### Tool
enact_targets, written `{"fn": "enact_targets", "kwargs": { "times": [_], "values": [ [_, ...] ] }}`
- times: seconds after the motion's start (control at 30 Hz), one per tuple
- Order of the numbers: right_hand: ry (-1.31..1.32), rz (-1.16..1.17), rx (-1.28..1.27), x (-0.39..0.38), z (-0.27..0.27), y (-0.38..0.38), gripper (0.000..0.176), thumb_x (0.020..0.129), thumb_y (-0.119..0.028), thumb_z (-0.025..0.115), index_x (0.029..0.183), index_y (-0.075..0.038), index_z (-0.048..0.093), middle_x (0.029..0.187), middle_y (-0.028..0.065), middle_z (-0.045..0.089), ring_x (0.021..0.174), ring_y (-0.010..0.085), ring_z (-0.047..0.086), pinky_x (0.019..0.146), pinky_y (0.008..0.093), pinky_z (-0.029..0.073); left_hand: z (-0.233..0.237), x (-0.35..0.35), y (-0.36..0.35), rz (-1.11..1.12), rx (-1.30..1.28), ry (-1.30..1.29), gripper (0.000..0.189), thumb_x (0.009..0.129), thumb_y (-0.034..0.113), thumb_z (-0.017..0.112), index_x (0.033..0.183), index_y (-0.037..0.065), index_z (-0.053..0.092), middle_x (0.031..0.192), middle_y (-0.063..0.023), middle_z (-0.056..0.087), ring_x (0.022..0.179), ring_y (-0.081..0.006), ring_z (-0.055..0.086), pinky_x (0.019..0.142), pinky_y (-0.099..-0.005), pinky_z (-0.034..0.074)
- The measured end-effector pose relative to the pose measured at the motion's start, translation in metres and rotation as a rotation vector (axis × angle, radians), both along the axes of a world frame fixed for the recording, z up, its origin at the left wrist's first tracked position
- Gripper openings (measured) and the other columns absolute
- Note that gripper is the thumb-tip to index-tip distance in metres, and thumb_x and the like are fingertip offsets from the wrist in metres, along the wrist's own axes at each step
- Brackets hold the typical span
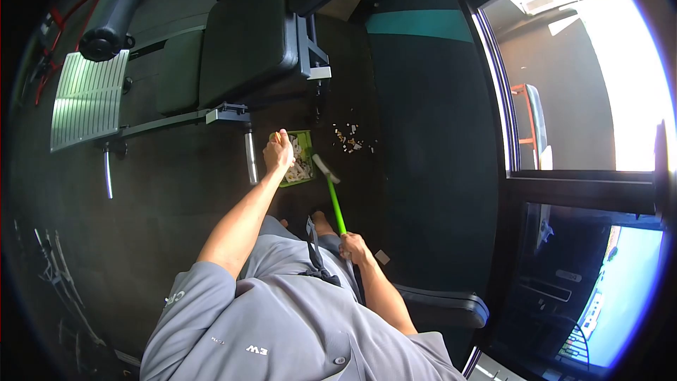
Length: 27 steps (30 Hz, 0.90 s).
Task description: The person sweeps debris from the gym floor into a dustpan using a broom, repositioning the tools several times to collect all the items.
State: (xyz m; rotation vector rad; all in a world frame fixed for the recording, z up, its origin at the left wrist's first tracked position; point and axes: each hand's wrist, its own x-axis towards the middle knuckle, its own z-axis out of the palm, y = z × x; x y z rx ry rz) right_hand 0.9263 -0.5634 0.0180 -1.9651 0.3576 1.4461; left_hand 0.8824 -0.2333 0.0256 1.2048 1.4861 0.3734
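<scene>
My left hand (280, 152) is closed over the left side of a green dustpan (305, 136) on the dark floor; its grip on the handle is partly hidden by the fingers. Whitish bits of litter (300, 167) lie in the pan. In my right hand (354, 247) is the bright green handle of a broom (335, 201), with the fingers wrapped round it. The broom's pale head (325, 168) is just right of the pan. Beyond it, a scatter of small white and brownish debris (350, 140) lies on the floor.
A black padded gym machine (247, 35) with metal legs and a ribbed footplate (88, 102) stands ahead and left. A dark wall with teal stripes (419, 25) is at right, beside a window frame (504, 99). A padded bench end (441, 307) sits at my right side.
</scene>
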Motion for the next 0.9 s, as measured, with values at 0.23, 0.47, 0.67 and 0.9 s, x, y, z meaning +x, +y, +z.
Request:
{"fn": "enact_targets", "kwargs": {
  "times": [0.23,0.47,0.67,0.9],
  "values": [
    [0.015,-0.109,-0.055,-0.004,0.069,-0.053,0.029,0.093,-0.026,0.052,0.118,-0.014,0.056,0.061,0.0023,0.049,0.047,0.0118,0.047,0.04,0.027,0.042,-0.003,-0.013,0.007,0.015,0.041,-0.01,0.054,0.093,0.047,0.037,0.076,0.0,0.057,0.051,-0.0122,0.059,0.044,-0.023,0.062,0.042,-0.033,0.052],
    [-0.123,0.007,-0.052,0.028,0.045,-0.037,0.022,0.095,-0.026,0.046,0.089,-0.006,0.052,0.058,0.0046,0.047,0.044,0.0133,0.046,0.038,0.0291,0.042,0.004,-0.011,0.004,0.003,0.022,-0.023,0.055,0.094,0.048,0.036,0.074,0.0,0.057,0.05,-0.0115,0.058,0.043,-0.0219,0.061,0.042,-0.0323,0.052],
    [0.001,-0.033,-0.01,0.018,0.005,-0.042,0.018,0.092,-0.023,0.053,0.092,-0.006,0.057,0.059,0.0024,0.048,0.046,0.0117,0.047,0.04,0.0274,0.042,0.004,-0.013,0.004,0.046,0.01,-0.037,0.053,0.092,0.048,0.041,0.081,0.0,0.058,0.053,-0.0121,0.059,0.042,-0.0205,0.061,0.036,-0.0305,0.049],
    [-0.097,-0.097,-0.042,0.029,0.039,-0.065,0.024,0.092,-0.025,0.052,0.111,-0.011,0.059,0.06,0.0022,0.049,0.047,0.0113,0.048,0.039,0.0281,0.044,0.008,-0.017,0.01,0.088,-0.062,-0.083,0.047,0.094,0.046,0.043,0.089,0.001,0.058,0.054,-0.0076,0.055,0.04,-0.0171,0.057,0.032,-0.0281,0.046]
  ]
}}
